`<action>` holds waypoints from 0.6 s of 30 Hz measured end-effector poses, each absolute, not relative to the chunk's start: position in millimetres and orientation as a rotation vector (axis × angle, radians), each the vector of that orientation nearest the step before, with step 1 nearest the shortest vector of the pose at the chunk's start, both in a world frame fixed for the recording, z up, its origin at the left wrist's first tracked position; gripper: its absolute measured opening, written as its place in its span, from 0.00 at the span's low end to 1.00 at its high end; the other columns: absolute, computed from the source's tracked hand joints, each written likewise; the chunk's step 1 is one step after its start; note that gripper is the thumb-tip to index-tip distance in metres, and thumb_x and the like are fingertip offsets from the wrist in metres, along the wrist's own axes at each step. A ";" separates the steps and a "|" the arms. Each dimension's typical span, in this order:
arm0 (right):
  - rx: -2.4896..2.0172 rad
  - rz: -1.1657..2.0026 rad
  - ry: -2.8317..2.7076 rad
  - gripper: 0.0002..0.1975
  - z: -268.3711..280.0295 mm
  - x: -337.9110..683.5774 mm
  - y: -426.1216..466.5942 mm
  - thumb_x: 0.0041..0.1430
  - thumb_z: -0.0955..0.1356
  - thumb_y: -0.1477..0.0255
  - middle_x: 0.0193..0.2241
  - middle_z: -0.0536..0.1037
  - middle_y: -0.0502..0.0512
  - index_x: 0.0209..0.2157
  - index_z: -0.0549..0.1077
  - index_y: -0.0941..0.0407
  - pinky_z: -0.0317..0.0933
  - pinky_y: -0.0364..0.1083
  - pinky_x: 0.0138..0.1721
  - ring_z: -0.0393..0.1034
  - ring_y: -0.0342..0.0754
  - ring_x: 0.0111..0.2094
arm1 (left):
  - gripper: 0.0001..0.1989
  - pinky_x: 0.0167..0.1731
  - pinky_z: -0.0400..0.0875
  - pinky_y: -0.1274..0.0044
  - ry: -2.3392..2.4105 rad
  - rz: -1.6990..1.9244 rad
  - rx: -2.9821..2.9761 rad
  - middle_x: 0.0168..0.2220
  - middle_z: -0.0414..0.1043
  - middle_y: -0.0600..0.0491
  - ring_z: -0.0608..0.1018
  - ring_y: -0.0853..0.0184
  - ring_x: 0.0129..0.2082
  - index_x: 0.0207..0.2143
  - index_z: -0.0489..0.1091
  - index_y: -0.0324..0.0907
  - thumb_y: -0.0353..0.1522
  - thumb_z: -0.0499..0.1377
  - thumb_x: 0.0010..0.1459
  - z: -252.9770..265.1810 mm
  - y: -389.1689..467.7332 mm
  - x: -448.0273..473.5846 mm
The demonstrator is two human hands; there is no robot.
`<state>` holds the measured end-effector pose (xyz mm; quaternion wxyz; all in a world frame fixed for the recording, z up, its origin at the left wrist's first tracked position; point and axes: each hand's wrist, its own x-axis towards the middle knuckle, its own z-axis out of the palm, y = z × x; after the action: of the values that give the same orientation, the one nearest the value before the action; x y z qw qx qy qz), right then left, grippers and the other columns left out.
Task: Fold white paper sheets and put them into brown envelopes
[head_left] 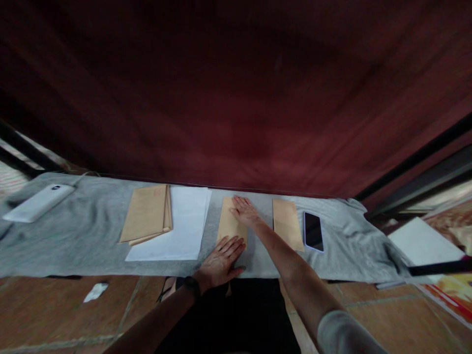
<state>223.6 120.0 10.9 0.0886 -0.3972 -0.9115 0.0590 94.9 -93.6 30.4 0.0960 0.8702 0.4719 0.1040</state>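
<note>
A brown paper envelope (228, 221) lies flat in front of me on a grey cloth. My left hand (223, 258) rests on its near end, palm down with the fingers spread. Across its far end lies my right hand (245, 210), also flat, fingers stretched out. To the left, several brown envelopes (145, 211) are stacked, overlapping white paper sheets (184, 231). Another brown envelope (286, 223) lies just right of my right forearm.
A phone (313, 232) lies at the right on the grey cloth (92, 226). At the far left is a white device (40, 202) with a cable. A dark red panel (236, 108) rises behind. A white scrap (96, 291) lies on the tiled floor (47, 314).
</note>
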 end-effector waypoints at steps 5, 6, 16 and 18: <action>-1.107 0.197 -2.762 0.29 12.3 214.5 110.3 0.73 0.56 0.61 0.71 0.53 0.57 0.70 0.55 0.58 0.38 0.56 0.71 0.47 0.52 0.71 | 0.34 0.70 0.45 0.61 1.401 0.318 2.577 0.72 0.52 0.50 0.52 0.59 0.72 0.70 0.52 0.47 0.52 0.48 0.68 30.3 -93.4 95.2; -1.092 0.204 -2.771 0.28 13.2 212.3 107.0 0.74 0.56 0.61 0.71 0.53 0.56 0.70 0.55 0.57 0.37 0.56 0.71 0.47 0.52 0.72 | 0.34 0.70 0.45 0.61 1.400 0.319 2.579 0.72 0.52 0.50 0.52 0.59 0.72 0.70 0.52 0.47 0.52 0.48 0.68 30.1 -93.3 95.3; -1.050 0.315 -2.871 0.27 27.3 205.8 73.2 0.75 0.52 0.61 0.71 0.52 0.51 0.71 0.52 0.50 0.31 0.63 0.71 0.43 0.51 0.72 | 0.33 0.69 0.52 0.63 1.376 0.414 2.620 0.70 0.58 0.48 0.59 0.60 0.70 0.69 0.54 0.46 0.50 0.49 0.68 28.7 -92.8 94.8; -1.013 0.355 -2.870 0.27 27.9 209.2 64.4 0.75 0.53 0.61 0.71 0.52 0.51 0.70 0.53 0.51 0.32 0.60 0.72 0.44 0.49 0.72 | 0.32 0.68 0.56 0.65 1.397 0.448 2.606 0.68 0.61 0.47 0.63 0.61 0.68 0.68 0.57 0.45 0.49 0.49 0.68 26.9 -94.3 94.8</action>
<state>209.2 64.4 27.9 0.0389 -0.3305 -0.9359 0.1157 94.8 -94.3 26.9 0.0757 0.8689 0.4657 0.1494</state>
